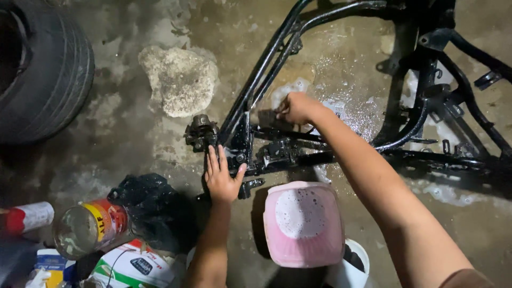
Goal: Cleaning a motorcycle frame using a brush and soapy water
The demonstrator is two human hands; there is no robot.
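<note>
My left hand point(222, 178) lies flat, fingers spread, pressed on the lower bracket of the black motorcycle frame point(256, 80), which lies on the wet concrete floor point(133, 133). My right hand point(296, 108) has its grip closed around a small dark brush point(265, 118), touching the frame's tube. Pink tub point(304, 224) of foamy liquid sits just below the frame, between my arms. Open tin can point(90, 228) lower left, tyre point(45, 69) upper left.

At bottom left I see a tin can point(90, 228) with red-yellow label, a white-green bag point(140, 266), a blue-white box point(50, 263).
</note>
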